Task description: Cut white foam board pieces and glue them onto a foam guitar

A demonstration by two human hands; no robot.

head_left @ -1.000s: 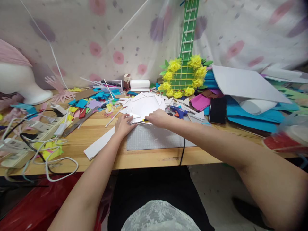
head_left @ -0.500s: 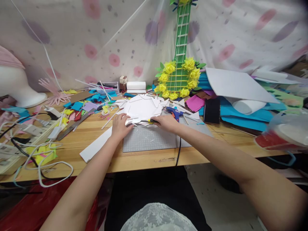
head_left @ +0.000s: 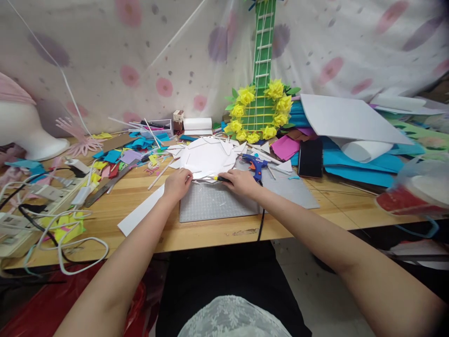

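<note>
At the near edge of a pile of white board pieces, my left hand is closed, its fingertips pinching a thin white piece. A utility knife with a black and yellow body is gripped in my right hand, its front end pointing left toward my left fingers. The blade is too small to make out. Both hands rest over the far part of a grey cutting mat. A blue glue gun lies just beyond my right hand.
A long white strip lies left of the mat. Coloured paper scraps, a power strip and tangled cables are at the left. A green guitar shape with yellow flowers stands behind. A phone and a cup are on the right.
My right hand has shifted slightly left with the knife. The left hand's fingers have drawn closer together at the white edge. The glue gun shows more fully.
</note>
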